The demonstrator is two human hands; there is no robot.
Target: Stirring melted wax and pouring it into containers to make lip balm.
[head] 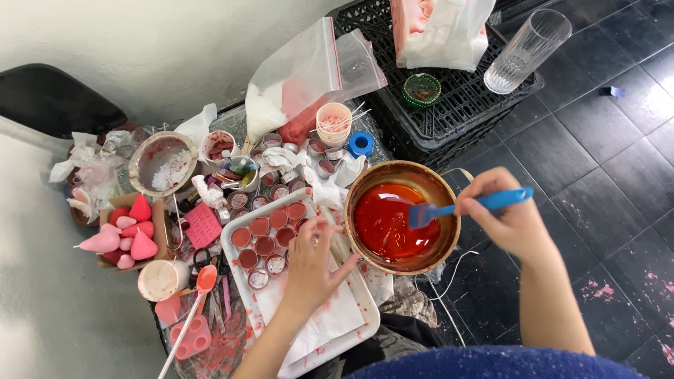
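My right hand [507, 214] grips the handle of a blue spatula [463, 205] whose blade dips into red liquid wax in a round metal pot [365, 184]. My left hand [312, 263] rests over a white tray [354, 330], its fingers touching the pot's left rim. On the tray, several small round tins [267, 242] hold red wax, and white paper lies under my left hand.
A box of pink and red heart-shaped candles [126, 235] sits at the left. Behind are a metal bowl [163, 163], cups, a blue tape roll [361, 144] and plastic bags. A black crate [456, 98] carries a clear glass [525, 50]. An orange spoon [205, 281] lies nearby.
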